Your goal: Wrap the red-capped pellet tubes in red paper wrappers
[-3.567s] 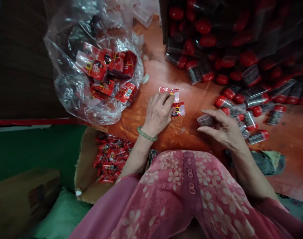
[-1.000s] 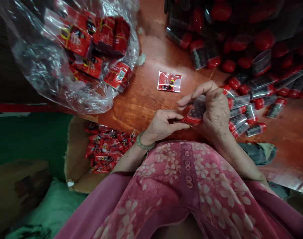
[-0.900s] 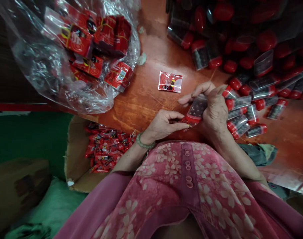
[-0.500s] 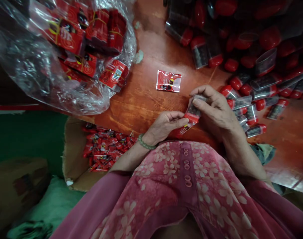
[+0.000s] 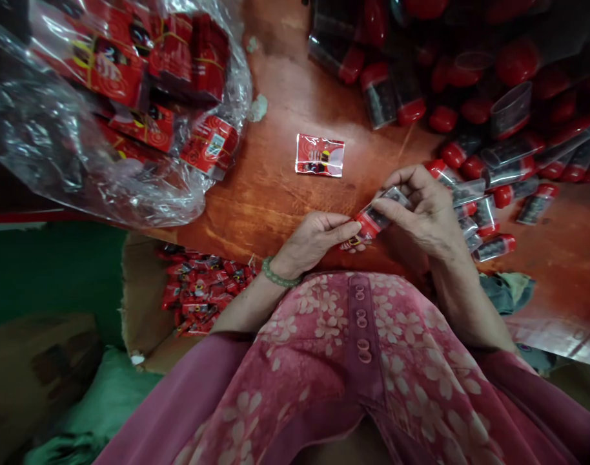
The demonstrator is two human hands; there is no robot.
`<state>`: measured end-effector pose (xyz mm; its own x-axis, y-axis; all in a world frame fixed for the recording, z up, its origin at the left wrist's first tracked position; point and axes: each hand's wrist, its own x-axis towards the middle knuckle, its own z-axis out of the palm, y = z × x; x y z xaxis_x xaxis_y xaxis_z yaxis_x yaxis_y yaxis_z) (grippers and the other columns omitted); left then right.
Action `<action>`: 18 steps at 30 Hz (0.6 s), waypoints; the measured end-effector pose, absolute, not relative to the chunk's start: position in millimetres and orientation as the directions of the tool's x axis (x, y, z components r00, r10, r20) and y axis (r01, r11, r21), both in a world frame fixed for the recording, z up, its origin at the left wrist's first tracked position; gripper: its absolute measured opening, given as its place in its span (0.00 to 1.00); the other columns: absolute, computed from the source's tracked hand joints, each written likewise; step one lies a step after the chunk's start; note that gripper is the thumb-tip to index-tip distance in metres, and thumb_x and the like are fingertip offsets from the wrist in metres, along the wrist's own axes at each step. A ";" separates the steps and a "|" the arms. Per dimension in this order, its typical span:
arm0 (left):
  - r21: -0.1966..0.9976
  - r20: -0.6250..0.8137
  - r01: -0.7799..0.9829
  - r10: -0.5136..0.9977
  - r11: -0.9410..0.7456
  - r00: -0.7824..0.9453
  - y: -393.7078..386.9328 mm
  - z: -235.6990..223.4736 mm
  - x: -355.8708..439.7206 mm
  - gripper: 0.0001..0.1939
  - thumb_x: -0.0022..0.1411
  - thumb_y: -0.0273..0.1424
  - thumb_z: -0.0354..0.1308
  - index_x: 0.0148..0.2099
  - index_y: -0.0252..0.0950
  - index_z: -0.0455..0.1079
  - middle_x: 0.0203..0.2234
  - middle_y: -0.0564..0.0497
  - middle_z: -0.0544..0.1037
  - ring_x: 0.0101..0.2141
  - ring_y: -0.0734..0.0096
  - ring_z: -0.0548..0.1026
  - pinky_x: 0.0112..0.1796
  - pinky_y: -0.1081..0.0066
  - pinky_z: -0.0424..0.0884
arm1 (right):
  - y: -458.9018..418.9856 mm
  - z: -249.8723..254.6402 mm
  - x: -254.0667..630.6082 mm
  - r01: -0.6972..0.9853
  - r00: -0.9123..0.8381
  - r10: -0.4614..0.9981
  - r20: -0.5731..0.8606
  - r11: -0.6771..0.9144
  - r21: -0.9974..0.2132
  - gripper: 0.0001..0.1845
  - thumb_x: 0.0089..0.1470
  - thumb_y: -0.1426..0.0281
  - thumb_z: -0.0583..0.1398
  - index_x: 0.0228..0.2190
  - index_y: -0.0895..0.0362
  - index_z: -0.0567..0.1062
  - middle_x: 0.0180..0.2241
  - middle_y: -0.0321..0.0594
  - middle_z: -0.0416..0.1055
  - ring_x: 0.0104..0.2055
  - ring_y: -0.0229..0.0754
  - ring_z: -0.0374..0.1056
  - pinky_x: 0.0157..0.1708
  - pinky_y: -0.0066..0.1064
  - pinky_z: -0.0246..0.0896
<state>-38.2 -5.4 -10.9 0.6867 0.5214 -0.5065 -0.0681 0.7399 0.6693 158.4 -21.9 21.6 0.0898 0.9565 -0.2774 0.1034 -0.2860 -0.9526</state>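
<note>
My left hand (image 5: 319, 236), a green bead bracelet at its wrist, pinches a red printed sleeve (image 5: 369, 223) between thumb and fingers. My right hand (image 5: 423, 206) has its thumb and fingers closed on a small clear plastic container (image 5: 394, 196) with dark contents. Container and sleeve meet in a tilted line between my hands; how far one is inside the other I cannot tell. Just beyond them on the table lies a flat red printed sleeve (image 5: 319, 155) with a shiny surface.
A clear plastic bag (image 5: 179, 203) of banded red sleeve bundles (image 5: 210, 145) lies at upper left. Many red-capped clear containers (image 5: 510, 152) are heaped at right. Below the table edge, a cardboard box (image 5: 142, 294) holds red-wrapped pieces (image 5: 203, 287). Cloth (image 5: 505, 290) lies near my right forearm.
The container has turned to a flatter slant, and the sleeve has shifted up and left with it. My right hand has moved slightly right. The view has shifted a little.
</note>
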 end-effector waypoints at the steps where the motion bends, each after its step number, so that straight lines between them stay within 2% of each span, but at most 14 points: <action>1: 0.666 -0.505 -0.064 0.513 0.743 0.694 -4.7 -11.1 -38.0 0.24 0.53 0.50 0.71 0.35 0.31 0.81 0.26 0.47 0.83 0.26 0.75 0.76 0.32 0.74 0.71 | -24.4 21.2 158.7 0.119 0.095 0.960 -0.264 -0.275 -0.954 0.20 0.48 0.55 0.73 0.34 0.50 0.71 0.27 0.30 0.68 0.26 0.36 0.63 0.26 0.29 0.61; 7: 0.656 -0.531 0.000 0.461 0.755 0.711 -1.9 -6.7 -37.2 0.24 0.52 0.50 0.71 0.34 0.31 0.80 0.26 0.47 0.82 0.27 0.74 0.77 0.31 0.74 0.72 | -45.9 18.7 156.4 0.185 0.126 0.959 -0.253 -0.273 -0.944 0.18 0.52 0.57 0.71 0.34 0.49 0.70 0.29 0.31 0.70 0.27 0.37 0.65 0.27 0.31 0.63; 12: 0.748 -0.517 0.121 0.458 0.653 0.723 2.4 1.2 -33.0 0.26 0.54 0.52 0.68 0.32 0.30 0.79 0.23 0.50 0.78 0.23 0.77 0.71 0.26 0.75 0.64 | -47.9 16.0 156.7 0.103 0.186 0.932 -0.312 -0.334 -0.937 0.18 0.52 0.56 0.71 0.33 0.49 0.69 0.23 0.28 0.67 0.20 0.33 0.61 0.19 0.27 0.58; 15: 0.771 -0.509 0.158 0.447 0.617 0.736 6.5 2.2 -30.8 0.26 0.55 0.52 0.67 0.30 0.30 0.78 0.21 0.51 0.76 0.23 0.78 0.68 0.25 0.75 0.61 | -39.6 18.1 160.3 0.026 0.090 0.907 -0.411 -0.415 -0.910 0.19 0.51 0.53 0.71 0.32 0.50 0.70 0.20 0.26 0.66 0.17 0.32 0.59 0.15 0.26 0.56; 18: 0.757 -0.512 0.156 0.428 0.634 0.744 9.0 0.6 -30.3 0.25 0.53 0.51 0.69 0.28 0.31 0.78 0.21 0.52 0.76 0.23 0.78 0.69 0.26 0.75 0.63 | -33.3 23.5 164.1 0.004 0.002 0.892 -0.451 -0.451 -0.892 0.21 0.47 0.53 0.73 0.32 0.51 0.73 0.22 0.27 0.68 0.17 0.31 0.61 0.15 0.26 0.59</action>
<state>-30.3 9.0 0.6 0.7443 0.4282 -0.5124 0.1564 0.6342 0.7572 164.1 -33.3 23.5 0.0021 0.8923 -0.4514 0.0044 -0.4514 -0.8923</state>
